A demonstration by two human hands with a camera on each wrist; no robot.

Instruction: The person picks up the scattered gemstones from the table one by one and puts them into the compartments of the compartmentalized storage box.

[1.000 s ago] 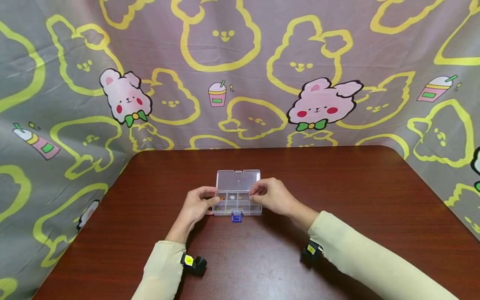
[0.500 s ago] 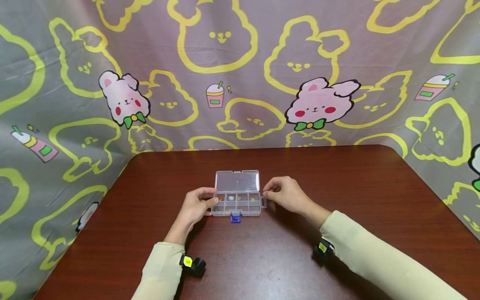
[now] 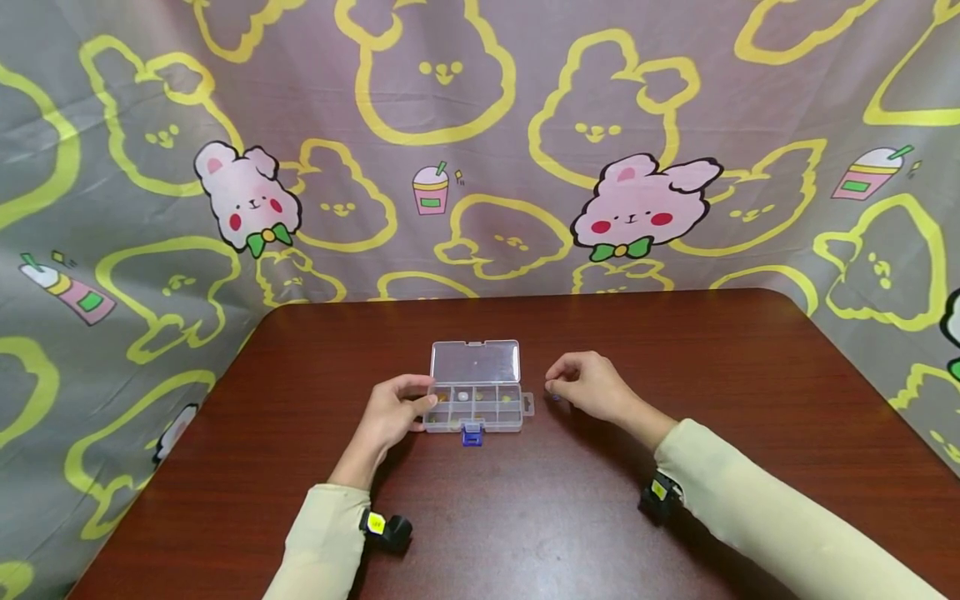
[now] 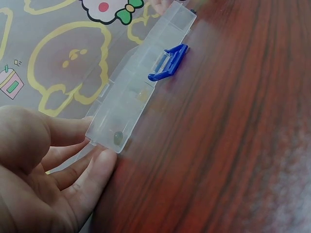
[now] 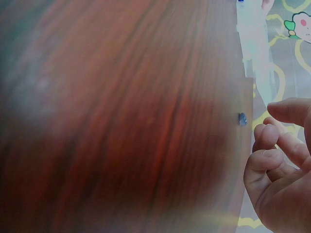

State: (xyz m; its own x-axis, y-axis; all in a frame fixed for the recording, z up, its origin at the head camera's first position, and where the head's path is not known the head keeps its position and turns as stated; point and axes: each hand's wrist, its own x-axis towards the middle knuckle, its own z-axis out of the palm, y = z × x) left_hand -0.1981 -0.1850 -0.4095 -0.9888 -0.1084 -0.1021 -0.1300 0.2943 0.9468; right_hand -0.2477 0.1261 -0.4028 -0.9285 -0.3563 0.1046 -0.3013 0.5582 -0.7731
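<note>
A clear plastic compartment box (image 3: 474, 408) lies on the table with its lid (image 3: 475, 362) raised and a blue latch (image 3: 472, 435) at the front. Small beads, among them a white one (image 3: 462, 397) and a dark greenish one (image 4: 118, 138), lie in its compartments. My left hand (image 3: 393, 408) grips the box's left end between thumb and fingers. To the right of the box is my right hand (image 3: 592, 386), its fingers loosely bent and a gap between fingertips in the right wrist view. Close by them a small bluish bead (image 5: 242, 119) sits on the table, apart from the fingers.
The dark reddish-brown wooden table (image 3: 480, 517) extends around the box. A grey patterned cloth (image 3: 495, 150) hangs behind it and at both sides. Each wrist wears a black camera, one left (image 3: 390, 531) and one right (image 3: 660, 497).
My right hand has moved right, from over the box's right compartments to beside it, uncovering them and the hanging tab. A bluish bead now shows below its fingers. The left hand keeps its grip.
</note>
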